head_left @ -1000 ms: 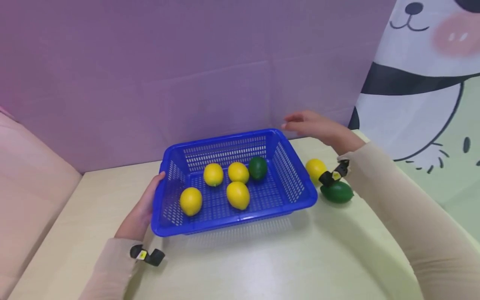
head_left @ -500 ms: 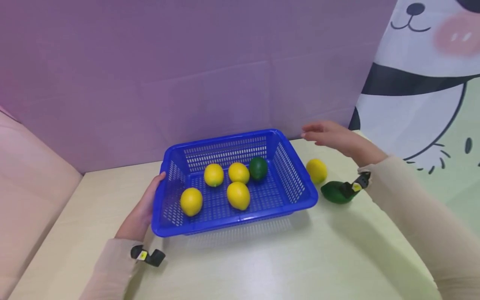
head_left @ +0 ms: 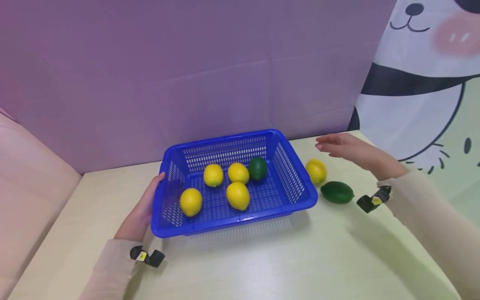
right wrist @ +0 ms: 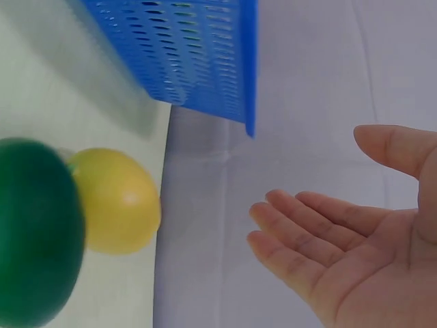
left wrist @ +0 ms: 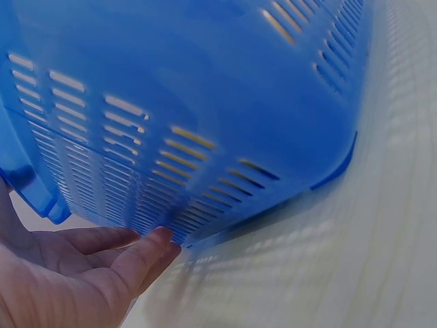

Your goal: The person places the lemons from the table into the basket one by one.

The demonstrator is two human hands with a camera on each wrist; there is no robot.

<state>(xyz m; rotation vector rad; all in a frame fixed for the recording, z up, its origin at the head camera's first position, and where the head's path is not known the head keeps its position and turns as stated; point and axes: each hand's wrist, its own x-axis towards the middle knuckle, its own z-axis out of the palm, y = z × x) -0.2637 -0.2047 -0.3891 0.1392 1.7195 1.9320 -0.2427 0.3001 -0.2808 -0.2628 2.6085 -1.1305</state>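
A blue plastic basket (head_left: 240, 221) sits at the middle of the table with several yellow lemons (head_left: 238, 196) and one dark green fruit (head_left: 258, 168) inside. My left hand (head_left: 144, 204) holds its left side, one fingertip at the rim, other fingers below against the slotted wall, as the left wrist view shows. My right hand (head_left: 352, 150) hangs in the air right of the basket with fingers extended and nothing in it; its palm shows in the right wrist view. Below it lie another lemon (head_left: 316, 171) and a dark green, avocado-like fruit (head_left: 337, 192), both on the table.
The pale table (head_left: 240, 266) backs onto a purple cloth (head_left: 210, 83). Pink cloth (head_left: 30, 179) borders the left side. A panda-print cloth (head_left: 412, 121) hangs at the right. Each sleeve carries a black wrist camera.
My right hand has moved right and down, away from the basket's far right corner, uncovering the lemon and green fruit on the table. The left hand and basket have stayed put.
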